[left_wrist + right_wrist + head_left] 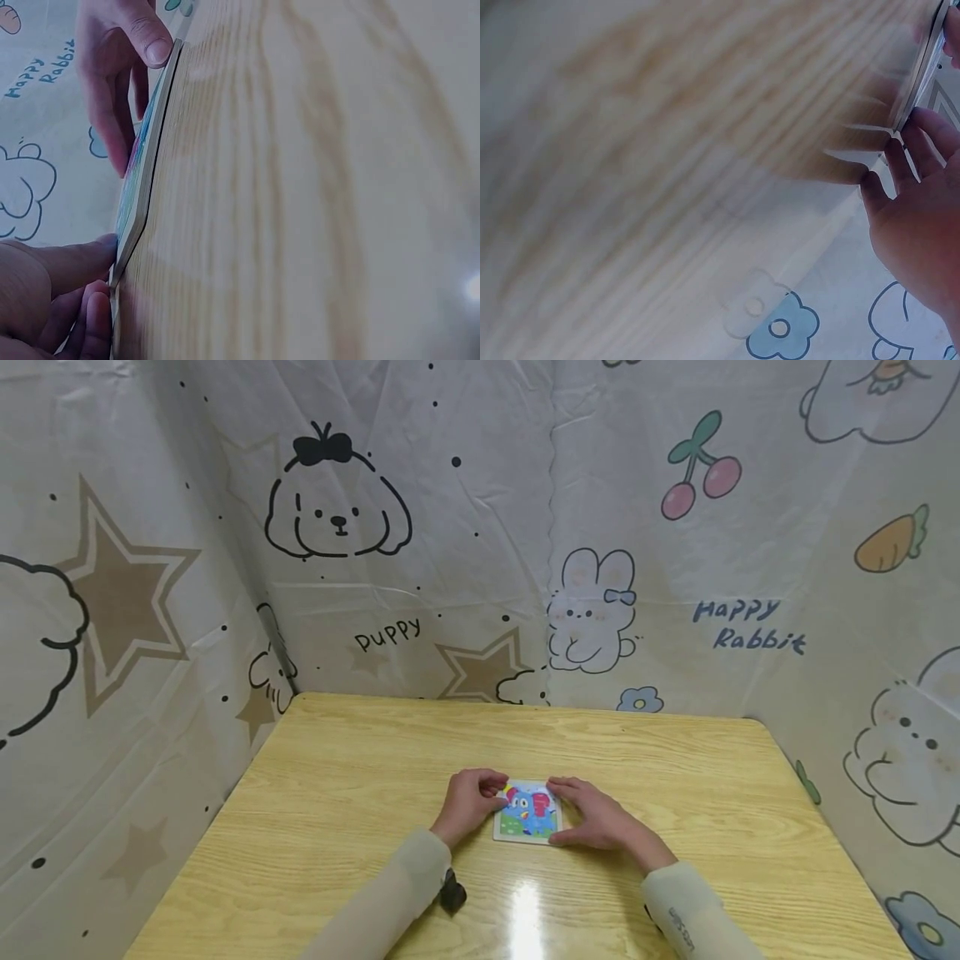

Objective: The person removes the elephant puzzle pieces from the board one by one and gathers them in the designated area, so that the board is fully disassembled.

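A small square elephant picture puzzle [527, 811] with a pale wooden border lies between the two hands, at the middle of the table. At its left edge my left hand [468, 802] has the thumb on the border and the other fingers curled beside it. My right hand [600, 821] spans the right side, thumb at the near corner and fingers at the far one. The left wrist view shows the puzzle's thin wooden edge [155, 150] low against the tabletop. In the right wrist view, the right hand's fingers [900, 165] are spread near the board's edge.
The wood-grain table [360, 760] extends around the hands, with a bright glare in front of the puzzle. A printed cloth [480, 527] with cartoon animals hangs behind and along both sides. A black device [452, 893] sits at the left wrist.
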`<state>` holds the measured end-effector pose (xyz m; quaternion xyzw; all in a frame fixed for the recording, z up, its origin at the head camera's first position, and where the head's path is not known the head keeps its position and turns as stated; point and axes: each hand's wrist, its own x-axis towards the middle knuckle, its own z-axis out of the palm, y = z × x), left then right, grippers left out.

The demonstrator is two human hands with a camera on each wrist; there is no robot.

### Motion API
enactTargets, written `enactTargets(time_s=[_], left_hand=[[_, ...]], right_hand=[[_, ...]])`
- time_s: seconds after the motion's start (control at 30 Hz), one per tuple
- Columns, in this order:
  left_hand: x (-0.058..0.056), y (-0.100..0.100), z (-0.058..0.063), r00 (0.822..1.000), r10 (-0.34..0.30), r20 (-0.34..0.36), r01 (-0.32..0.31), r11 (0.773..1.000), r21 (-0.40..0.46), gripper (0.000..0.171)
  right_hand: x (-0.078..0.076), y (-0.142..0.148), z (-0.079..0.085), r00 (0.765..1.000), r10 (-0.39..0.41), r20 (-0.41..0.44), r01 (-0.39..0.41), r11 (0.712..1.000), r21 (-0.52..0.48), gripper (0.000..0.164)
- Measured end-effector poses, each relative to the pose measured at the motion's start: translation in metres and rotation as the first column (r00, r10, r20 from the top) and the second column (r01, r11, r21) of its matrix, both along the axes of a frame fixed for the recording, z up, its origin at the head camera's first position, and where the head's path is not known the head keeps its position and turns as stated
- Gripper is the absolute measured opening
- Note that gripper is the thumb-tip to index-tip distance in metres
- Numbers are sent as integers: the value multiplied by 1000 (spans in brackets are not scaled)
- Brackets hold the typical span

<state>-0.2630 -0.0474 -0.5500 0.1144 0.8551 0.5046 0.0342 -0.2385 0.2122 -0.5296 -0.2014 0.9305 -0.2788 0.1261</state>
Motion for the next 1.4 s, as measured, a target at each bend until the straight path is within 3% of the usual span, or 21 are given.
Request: enactTargets(time_s=[0.63,1.4], left_hand=[[-2,5,-1,997,62,45,-65,997,52,30],[-1,3,-3,999,47,15,-47,999,9,29]], right_hand=[[-1,1,0,1000,1,1,-1,1000,5,90],[0,1,-2,1000,-11,14,11,1000,-1,88]])
